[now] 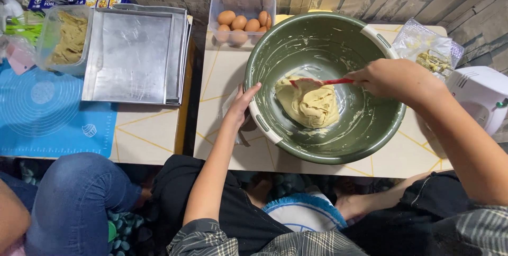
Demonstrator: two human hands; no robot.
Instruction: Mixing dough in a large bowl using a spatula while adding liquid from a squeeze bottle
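Here, 2 hands mixing dough in a green bowl.
Right hand clamped on the red spatula; left hand grips the rim; next, probably fold.

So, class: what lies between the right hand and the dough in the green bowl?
In the head view, a red-handled spatula spans it: the right hand grips the handle, its pale blade rests on the dough inside the green bowl.

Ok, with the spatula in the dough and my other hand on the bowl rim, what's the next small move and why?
Probably drag the red spatula along the green bowl's smeared wall toward the dough. Batter streaks coat the inside, the dough sits in one lump, and the left hand already steadies the rim while the right hand holds the handle.
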